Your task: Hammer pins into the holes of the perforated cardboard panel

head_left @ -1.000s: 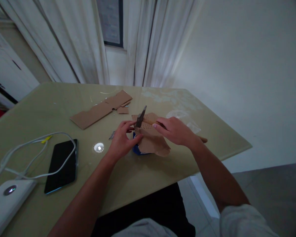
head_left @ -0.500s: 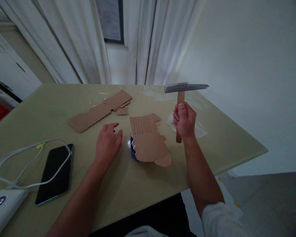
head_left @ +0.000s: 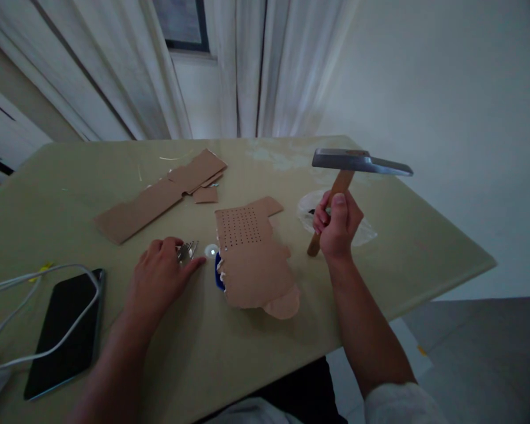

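Observation:
My right hand [head_left: 341, 224] is wrapped round the wooden handle of a hammer [head_left: 360, 161], its steel head raised above the table. My left hand [head_left: 156, 277] rests low at the table, thumb and fingers apart around a small pile of thin metal pieces [head_left: 187, 251] that look like nails. Between my hands is a brown cardboard piece [head_left: 256, 268] with rows of small holes at its far left part and torn edges. Under it a blue object [head_left: 219, 272] shows at the left edge; most of it is hidden. A small whitish round thing [head_left: 211, 251] lies beside my left thumb.
Cardboard strips [head_left: 159, 206] lie at the back left. A clear plastic bag [head_left: 362, 231] is behind my right hand. At the left are a black phone or tablet [head_left: 66, 330] and a white cable [head_left: 86, 312] over it. The table edge [head_left: 459, 284] runs along the right.
My left hand has moved down and left to the small metal pieces. The hammer has tilted, its head shifting right. The view has tipped slightly downward.

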A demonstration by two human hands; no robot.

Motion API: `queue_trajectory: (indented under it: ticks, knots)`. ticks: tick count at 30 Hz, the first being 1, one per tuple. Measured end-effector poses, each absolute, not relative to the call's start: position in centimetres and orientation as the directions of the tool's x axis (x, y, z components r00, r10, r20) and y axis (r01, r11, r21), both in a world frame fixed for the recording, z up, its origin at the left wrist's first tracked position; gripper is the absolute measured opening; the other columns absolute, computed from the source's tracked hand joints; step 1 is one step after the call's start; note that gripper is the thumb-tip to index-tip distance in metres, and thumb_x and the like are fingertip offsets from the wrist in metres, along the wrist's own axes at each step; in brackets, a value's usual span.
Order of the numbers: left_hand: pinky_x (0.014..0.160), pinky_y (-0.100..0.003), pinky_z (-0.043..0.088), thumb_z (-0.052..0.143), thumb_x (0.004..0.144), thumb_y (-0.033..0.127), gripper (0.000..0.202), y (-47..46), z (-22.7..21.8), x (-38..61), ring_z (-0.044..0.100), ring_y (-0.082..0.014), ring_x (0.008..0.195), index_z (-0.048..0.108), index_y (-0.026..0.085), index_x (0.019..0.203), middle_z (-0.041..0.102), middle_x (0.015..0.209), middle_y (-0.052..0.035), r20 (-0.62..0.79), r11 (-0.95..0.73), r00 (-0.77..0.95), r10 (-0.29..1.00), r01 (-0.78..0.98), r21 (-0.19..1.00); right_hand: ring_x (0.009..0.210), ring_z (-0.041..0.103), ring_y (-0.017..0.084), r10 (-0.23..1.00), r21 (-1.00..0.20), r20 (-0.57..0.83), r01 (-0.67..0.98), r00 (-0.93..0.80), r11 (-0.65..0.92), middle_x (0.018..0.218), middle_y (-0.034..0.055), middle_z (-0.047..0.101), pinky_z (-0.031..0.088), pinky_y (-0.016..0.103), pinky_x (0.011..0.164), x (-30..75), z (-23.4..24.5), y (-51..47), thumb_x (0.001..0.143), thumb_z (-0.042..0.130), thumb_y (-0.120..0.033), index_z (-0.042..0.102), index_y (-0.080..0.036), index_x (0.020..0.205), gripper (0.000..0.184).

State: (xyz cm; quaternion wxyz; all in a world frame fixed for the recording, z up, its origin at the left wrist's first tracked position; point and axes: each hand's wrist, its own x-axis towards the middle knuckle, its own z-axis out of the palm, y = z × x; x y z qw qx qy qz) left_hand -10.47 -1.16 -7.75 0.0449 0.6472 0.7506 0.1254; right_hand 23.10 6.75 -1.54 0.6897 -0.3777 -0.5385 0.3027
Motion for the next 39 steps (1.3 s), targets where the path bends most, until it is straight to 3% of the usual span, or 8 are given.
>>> queue_trajectory:
  ticks: [3,9,15,29,33,39]
  knots:
    - [0.095,-0.052,0.058,0.065,0.094,0.058,0.043,-1.2,-7.1,-10.3,0.07,-0.0389,0.104,0.069,0.018,0.111,0.071,0.112,-0.0177,0.081,0.144,-0.172,0.982,0.951,0.274,0.039,0.029,0.007,0.82,-0.84,0.516,-0.04,0.247,0.541,0.056,-0.0103,0.037,0.023,0.021,0.037,23.1,-1.6,6.8,0.104,0.065,-0.063,0.054,-0.025,0.081,0.046]
    - [0.095,-0.054,0.057,0.051,0.105,0.046,0.038,-1.4,-6.7,-8.5,0.067,-0.0414,0.109,0.077,0.017,0.106,0.068,0.117,-0.0193,0.114,0.087,-0.104,0.988,0.985,0.148,0.039,0.028,0.007,0.828,-0.858,0.492,-0.013,0.267,0.514,0.055,-0.0103,0.036,0.023,0.021,0.036,23.0,-1.4,6.9,0.102,0.064,-0.068,0.053,-0.025,0.08,0.049]
    - [0.093,-0.05,0.058,0.047,0.108,0.033,0.035,-1.4,-7.0,-7.8,0.069,-0.0354,0.101,0.078,0.02,0.098,0.073,0.108,-0.015,0.135,-0.011,-0.018,0.991,0.978,0.208,0.038,0.027,0.008,0.834,-0.87,0.482,0.031,0.27,0.493,0.055,-0.0109,0.034,0.024,0.023,0.036,23.2,-1.5,7.0,0.102,0.059,-0.072,0.051,-0.027,0.081,0.05]
    - [0.092,-0.048,0.057,0.043,0.107,0.028,0.035,-1.4,-6.5,-6.9,0.064,-0.0364,0.106,0.074,0.012,0.104,0.067,0.118,-0.0203,0.082,0.042,-0.045,0.996,0.998,0.038,0.038,0.028,0.007,0.834,-0.864,0.484,-0.003,0.263,0.503,0.055,-0.0104,0.036,0.023,0.022,0.036,23.0,-1.5,7.1,0.099,0.066,-0.072,0.054,-0.026,0.08,0.051]
    - [0.091,-0.047,0.057,0.042,0.107,0.029,0.035,-1.2,-7.0,-7.1,0.064,-0.0361,0.106,0.073,0.015,0.101,0.069,0.114,-0.0196,0.12,0.018,-0.025,0.992,0.998,0.064,0.038,0.028,0.007,0.828,-0.86,0.489,-0.009,0.273,0.511,0.054,-0.0106,0.037,0.023,0.022,0.035,23.1,-1.6,7.1,0.1,0.066,-0.07,0.053,-0.026,0.079,0.051]
    - [0.102,-0.05,0.055,0.039,0.106,0.029,0.035,-0.8,-7.6,-7.2,0.066,-0.0357,0.106,0.07,0.014,0.102,0.069,0.107,-0.0196,0.201,0.01,-0.045,0.979,0.985,0.17,0.038,0.029,0.007,0.825,-0.858,0.503,0.032,0.26,0.513,0.055,-0.0109,0.036,0.025,0.022,0.036,23.2,-1.7,7.2,0.101,0.061,-0.072,0.051,-0.026,0.08,0.052]
